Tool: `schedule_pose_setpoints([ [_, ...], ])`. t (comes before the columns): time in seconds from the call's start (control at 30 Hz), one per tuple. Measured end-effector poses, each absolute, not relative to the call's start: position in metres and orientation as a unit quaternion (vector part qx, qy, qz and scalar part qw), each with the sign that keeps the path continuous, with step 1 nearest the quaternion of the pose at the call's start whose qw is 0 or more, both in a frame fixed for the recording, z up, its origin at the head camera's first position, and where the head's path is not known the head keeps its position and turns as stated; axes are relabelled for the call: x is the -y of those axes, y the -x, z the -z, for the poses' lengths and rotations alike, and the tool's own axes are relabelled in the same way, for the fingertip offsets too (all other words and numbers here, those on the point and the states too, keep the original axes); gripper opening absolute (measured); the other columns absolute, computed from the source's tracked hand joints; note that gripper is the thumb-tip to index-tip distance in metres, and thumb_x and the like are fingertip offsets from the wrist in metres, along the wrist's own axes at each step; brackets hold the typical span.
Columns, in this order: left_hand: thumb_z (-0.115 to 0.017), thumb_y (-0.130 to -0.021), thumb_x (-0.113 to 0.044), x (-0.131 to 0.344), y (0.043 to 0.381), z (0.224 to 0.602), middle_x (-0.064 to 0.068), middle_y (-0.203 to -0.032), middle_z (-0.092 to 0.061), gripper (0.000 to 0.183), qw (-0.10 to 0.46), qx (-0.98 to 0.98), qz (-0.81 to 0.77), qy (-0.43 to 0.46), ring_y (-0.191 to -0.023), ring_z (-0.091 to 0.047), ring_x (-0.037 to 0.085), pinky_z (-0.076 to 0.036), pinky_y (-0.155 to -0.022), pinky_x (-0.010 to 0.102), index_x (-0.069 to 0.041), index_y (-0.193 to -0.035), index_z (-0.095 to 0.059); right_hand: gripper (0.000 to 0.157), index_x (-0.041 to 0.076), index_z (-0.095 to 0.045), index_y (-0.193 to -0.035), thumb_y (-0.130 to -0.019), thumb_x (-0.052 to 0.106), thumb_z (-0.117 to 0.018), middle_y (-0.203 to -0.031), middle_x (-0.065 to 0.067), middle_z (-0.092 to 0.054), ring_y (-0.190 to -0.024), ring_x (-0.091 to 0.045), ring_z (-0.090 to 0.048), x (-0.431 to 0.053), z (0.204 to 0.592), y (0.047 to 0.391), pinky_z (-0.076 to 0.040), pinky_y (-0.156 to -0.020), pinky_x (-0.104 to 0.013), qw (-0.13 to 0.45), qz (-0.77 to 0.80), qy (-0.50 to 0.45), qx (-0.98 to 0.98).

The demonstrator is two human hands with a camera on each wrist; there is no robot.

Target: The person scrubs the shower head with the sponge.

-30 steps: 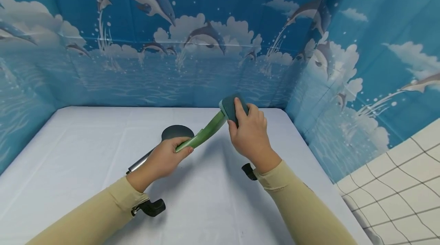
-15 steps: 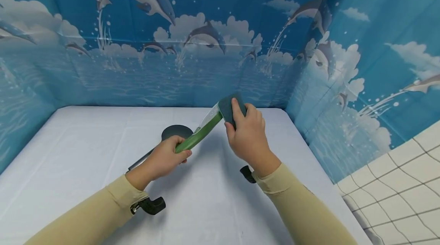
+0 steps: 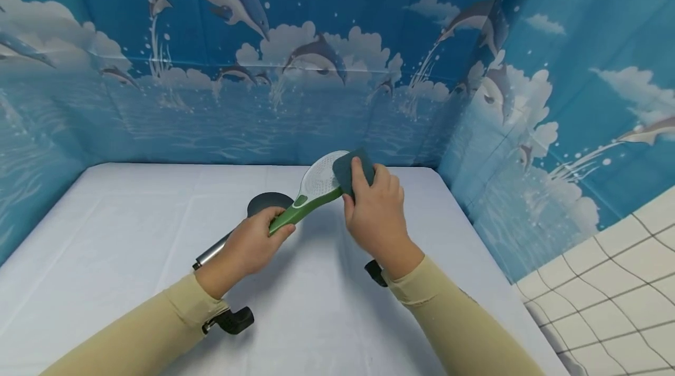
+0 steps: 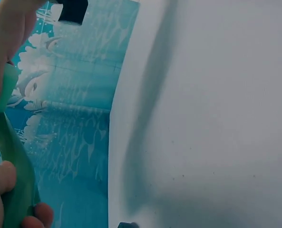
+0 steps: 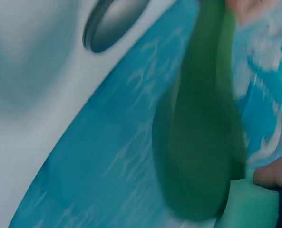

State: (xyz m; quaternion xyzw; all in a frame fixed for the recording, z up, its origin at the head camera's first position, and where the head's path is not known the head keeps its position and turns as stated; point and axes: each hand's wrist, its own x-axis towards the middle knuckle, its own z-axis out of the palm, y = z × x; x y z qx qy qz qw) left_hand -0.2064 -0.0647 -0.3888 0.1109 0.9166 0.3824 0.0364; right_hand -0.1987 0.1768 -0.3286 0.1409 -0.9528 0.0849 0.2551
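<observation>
My left hand (image 3: 248, 247) grips the handle of a green shower head (image 3: 319, 181) with a white perforated face, held above the table. In the head view, that face is turned partly toward me. My right hand (image 3: 378, 218) holds a sponge (image 3: 344, 172), with a dark scouring side and a light green foam side, against the right edge of the spray face. The right wrist view shows the shower head's smooth green back (image 5: 200, 142) and the sponge's foam (image 5: 250, 204) at its rim. Part of the face is hidden behind the sponge.
A dark round-headed object (image 3: 269, 201) with a silver handle (image 3: 213, 250) lies on the white-covered table (image 3: 132, 218), partly behind my left hand. A blue dolphin-print curtain (image 3: 274, 118) stands along the back and sides. White grid-lined tiles (image 3: 622, 282) are at lower right.
The shower head has turned from nearly edge-on, so its white face now shows. The sponge has shifted slightly along its rim. My left hand keeps its grip on the handle.
</observation>
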Motion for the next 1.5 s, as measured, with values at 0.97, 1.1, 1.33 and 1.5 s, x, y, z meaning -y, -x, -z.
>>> schedule_pose_setpoints([
  [0.97,-0.077,-0.098,-0.032,0.072,0.198,0.393,-0.002,-0.089,-0.066,0.041,-0.073,-0.941,-0.292,-0.154,-0.067,-0.052,0.015,-0.040,-0.061,0.033,-0.014,-0.133,-0.066,0.063,0.008,-0.037,-0.162,-0.108,0.029,-0.059,-0.140,-0.035,-0.046,-0.114,-0.046,-0.049,-0.176,0.359,0.207,-0.042,-0.090,-0.055,0.181,-0.098,-0.098,0.974],
  [1.1,-0.078,-0.096,-0.031,0.070,0.195,0.395,-0.002,-0.098,-0.069,0.038,-0.087,-0.944,-0.268,-0.172,-0.070,-0.052,0.013,-0.042,-0.062,0.032,-0.015,-0.129,-0.067,0.064,0.006,-0.035,-0.162,-0.108,0.030,-0.059,-0.140,-0.034,-0.044,-0.115,-0.044,-0.046,-0.177,0.360,0.208,-0.040,-0.093,-0.053,0.160,-0.090,-0.062,0.981],
  [1.33,-0.082,-0.093,-0.028,0.066,0.191,0.396,0.000,-0.103,-0.072,0.036,-0.144,-0.940,-0.237,-0.199,-0.072,-0.054,0.012,-0.046,-0.063,0.034,-0.016,-0.125,-0.070,0.067,0.001,-0.041,-0.157,-0.103,0.027,-0.068,-0.131,-0.035,-0.050,-0.098,-0.040,-0.052,-0.149,0.376,0.185,-0.047,-0.080,-0.051,0.214,-0.105,-0.166,0.957],
  [1.5,-0.084,-0.091,-0.026,0.065,0.187,0.396,0.001,-0.100,-0.072,0.035,-0.156,-0.942,-0.218,-0.202,-0.071,-0.054,0.012,-0.046,-0.062,0.035,-0.015,-0.121,-0.072,0.069,0.001,-0.041,-0.156,-0.100,0.027,-0.072,-0.131,-0.033,-0.052,-0.096,-0.037,-0.054,-0.139,0.391,0.183,-0.048,-0.080,-0.048,0.243,-0.075,-0.156,0.955],
])
